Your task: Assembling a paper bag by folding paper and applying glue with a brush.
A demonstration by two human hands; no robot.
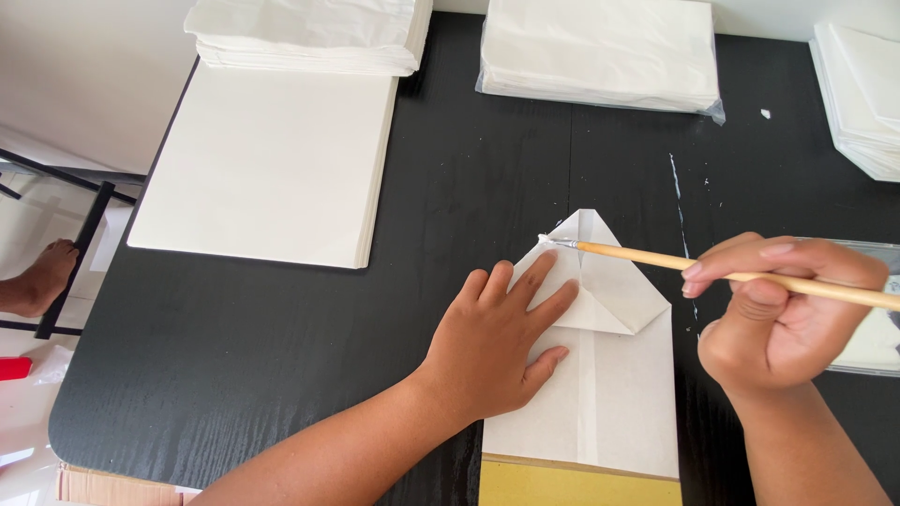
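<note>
Our left hand (497, 342) lies flat, fingers spread, pinning the folded paper (605, 375); our right hand (778, 309) pinches a brush (656, 258), tip on the fold.

We see a black table (281, 337) with a wood-like grain. At about six o'clock a white paper bag (614, 394) lies flat on it, its top folded into a point. At ten o'clock lies a big stack of white sheets (267, 159). On the far end of that stack sits a pile of folded white bags (309, 33). At twelve o'clock lies a pack of white bags in clear wrap (600, 52). At two o'clock is another white pile (862, 94). A thin white streak (677, 192) marks the black top near the middle.
</note>
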